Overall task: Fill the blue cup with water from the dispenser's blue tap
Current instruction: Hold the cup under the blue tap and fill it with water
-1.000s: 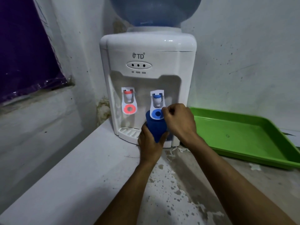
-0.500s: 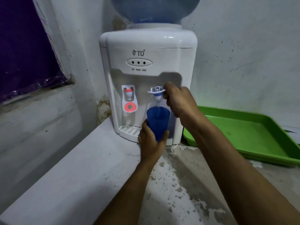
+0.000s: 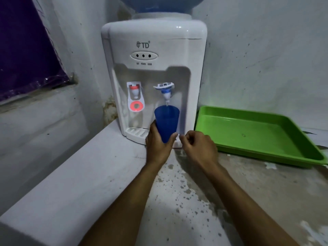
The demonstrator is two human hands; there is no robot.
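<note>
A white water dispenser (image 3: 152, 50) stands against the wall with a blue bottle on top. Its blue tap (image 3: 166, 89) on the right has its lever flipped up, and a thin stream of water runs down into the blue cup (image 3: 166, 123). My left hand (image 3: 157, 146) grips the cup from below and holds it upright under the tap. My right hand (image 3: 197, 148) hovers low beside the cup, fingers loosely curled, holding nothing and away from the tap.
A red tap (image 3: 135, 96) sits left of the blue one, above the white drip tray (image 3: 135, 133). A green tray (image 3: 255, 135) lies to the right on the stained counter (image 3: 186, 192). A wall ledge runs along the left.
My right hand let go of the blue tap lever and dropped down beside the cup. The lever stays up and water still flows. The cup remains under the tap.
</note>
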